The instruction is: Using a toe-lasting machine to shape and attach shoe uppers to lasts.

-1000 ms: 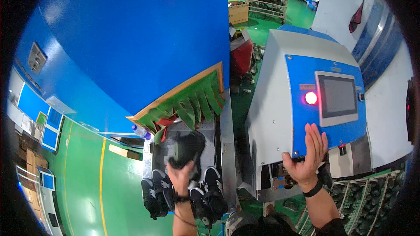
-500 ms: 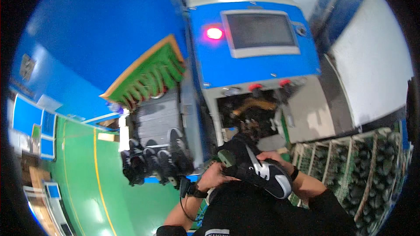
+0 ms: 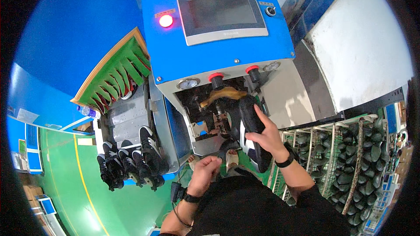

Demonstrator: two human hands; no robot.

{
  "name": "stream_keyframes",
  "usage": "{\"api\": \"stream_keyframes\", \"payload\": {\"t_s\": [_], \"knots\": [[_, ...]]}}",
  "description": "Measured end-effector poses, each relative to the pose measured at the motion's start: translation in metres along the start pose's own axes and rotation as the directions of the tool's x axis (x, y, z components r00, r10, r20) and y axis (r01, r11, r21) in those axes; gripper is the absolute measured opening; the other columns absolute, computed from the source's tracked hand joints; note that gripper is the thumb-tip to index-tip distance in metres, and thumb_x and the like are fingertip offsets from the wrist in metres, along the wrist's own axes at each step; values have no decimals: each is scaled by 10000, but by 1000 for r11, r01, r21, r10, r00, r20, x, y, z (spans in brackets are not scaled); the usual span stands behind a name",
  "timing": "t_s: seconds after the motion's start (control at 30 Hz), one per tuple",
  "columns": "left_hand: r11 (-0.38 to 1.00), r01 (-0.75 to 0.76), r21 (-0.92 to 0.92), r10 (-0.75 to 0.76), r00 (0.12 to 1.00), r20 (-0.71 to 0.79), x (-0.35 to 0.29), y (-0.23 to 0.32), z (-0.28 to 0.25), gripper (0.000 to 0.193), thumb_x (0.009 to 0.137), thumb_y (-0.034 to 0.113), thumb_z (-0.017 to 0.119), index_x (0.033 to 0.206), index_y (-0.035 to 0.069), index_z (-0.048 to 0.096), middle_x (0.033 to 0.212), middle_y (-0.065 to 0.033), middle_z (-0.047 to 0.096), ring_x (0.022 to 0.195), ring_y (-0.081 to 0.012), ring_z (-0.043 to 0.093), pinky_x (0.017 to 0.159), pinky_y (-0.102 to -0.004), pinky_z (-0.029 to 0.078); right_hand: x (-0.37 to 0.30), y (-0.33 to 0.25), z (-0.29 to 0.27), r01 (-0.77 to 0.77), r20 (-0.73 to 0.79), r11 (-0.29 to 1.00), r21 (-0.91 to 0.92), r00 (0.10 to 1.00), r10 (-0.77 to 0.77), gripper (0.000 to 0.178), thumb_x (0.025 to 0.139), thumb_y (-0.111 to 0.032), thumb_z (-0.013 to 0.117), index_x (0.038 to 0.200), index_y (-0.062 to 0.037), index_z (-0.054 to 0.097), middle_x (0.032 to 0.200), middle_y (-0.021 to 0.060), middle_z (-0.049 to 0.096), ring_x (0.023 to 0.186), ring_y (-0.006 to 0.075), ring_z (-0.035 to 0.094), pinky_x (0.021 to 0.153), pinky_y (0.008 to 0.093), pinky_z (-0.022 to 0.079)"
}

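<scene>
A blue cabinet [image 3: 87, 30] fills the left side, with a curtain of green strips [image 3: 116, 76] hanging over its opening. The machine with a blue front panel [image 3: 197, 57] now stands squarely before the person, where half a second ago it sat further right in view. At the lower right, a wire rack [image 3: 360, 166] carries dark rounded pieces. Left of the machine, the metal tabletop [image 3: 129, 116] bears a row of black shoes [image 3: 151, 150] at its near end. One more black-and-white shoe [image 3: 250, 120] is up just in front of the machine's lower opening, near the yellowish-brown pad [image 3: 224, 96]. The right hand [image 3: 267, 136] alone grips it, thumb and fingers pressed around it; half a second ago both hands had it, lower and closer to the body. The left hand [image 3: 204, 175] has let go, its fingers curled in, with nothing visible inside. That suggests the handling has shifted from the tabletop to the machine, with the right hand bearing the shoe. The smaller red light [image 3: 166, 21] glows on the panel.
</scene>
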State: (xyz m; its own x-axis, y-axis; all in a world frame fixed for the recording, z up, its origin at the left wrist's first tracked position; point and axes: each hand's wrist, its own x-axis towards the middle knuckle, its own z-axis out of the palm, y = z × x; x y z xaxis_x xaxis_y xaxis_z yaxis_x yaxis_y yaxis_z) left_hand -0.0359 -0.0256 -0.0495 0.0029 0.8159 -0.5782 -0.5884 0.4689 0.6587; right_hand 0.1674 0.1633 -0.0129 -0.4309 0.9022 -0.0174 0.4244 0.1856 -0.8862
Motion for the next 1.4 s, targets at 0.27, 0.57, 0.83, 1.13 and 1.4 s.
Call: {"api": "stream_keyframes", "payload": {"t_s": [0.27, 0.57, 0.83, 1.13, 1.4], "knots": [[972, 86, -219, -109, 989, -99, 51, -23, -55, 118, 993, 150, 594, 961, 60, 664, 737, 33, 577, 628, -94, 506, 569, -255, 386, 39, -50, 70, -36, 122, 704, -709, 977, 173, 995, 754, -338, 763, 1588, -351, 221, 1253, 345, 510, 1057, 514, 609, 859, 529, 532], [985, 47, -166, -67, 991, -114, 68, -19, -69, 147, 1021, 186, 571, 1004, 60, 645, 792, 9, 601, 698, -103, 541, 610, -269, 430, 61, -22, 101, -81, -112, 629, -773, 994, -10, 1067, 765, -312, 782, 1611, -220, 138, 1207, 330, 511, 948, 512, 627, 791, 538, 538], [988, 56, 145, -33, 988, -153, 43, 0, -69, 268, 1010, 225, 526, 1022, -8, 658, 749, -47, 621, 626, -131, 542, 581, -286, 423, 41, -24, 101, -69, -185, 736, -673, 980, -77, 1055, 795, -297, 779, 1619, -279, 121, 1355, 381, 418, 980, 536, 617, 800, 538, 538], [962, 170, 212, -230, 926, 299, 24, 23, -34, 513, 1047, 483, 463, 1312, 47, 521, 851, -89, 686, 720, -167, 655, 642, -267, 505, -82, -12, 88, 13, -222, 741, -671, 950, -218, 967, 787, -259, 806, 1569, -73, 269, 1381, 393, 421, 1226, 599, 447, 976, 601, 437], [783, 621, -36, -585, 755, 296, 25, -20, -18, 466, 994, 519, 554, 1185, 104, 643, 1053, -23, 720, 916, -162, 682, 784, -332, 518, -131, -73, 20, -196, 241, 924, -328, 928, 283, 778, 925, -500, 644, 1516, -67, 381, 1299, 276, 544, 1125, 377, 602, 936, 425, 510]]}}
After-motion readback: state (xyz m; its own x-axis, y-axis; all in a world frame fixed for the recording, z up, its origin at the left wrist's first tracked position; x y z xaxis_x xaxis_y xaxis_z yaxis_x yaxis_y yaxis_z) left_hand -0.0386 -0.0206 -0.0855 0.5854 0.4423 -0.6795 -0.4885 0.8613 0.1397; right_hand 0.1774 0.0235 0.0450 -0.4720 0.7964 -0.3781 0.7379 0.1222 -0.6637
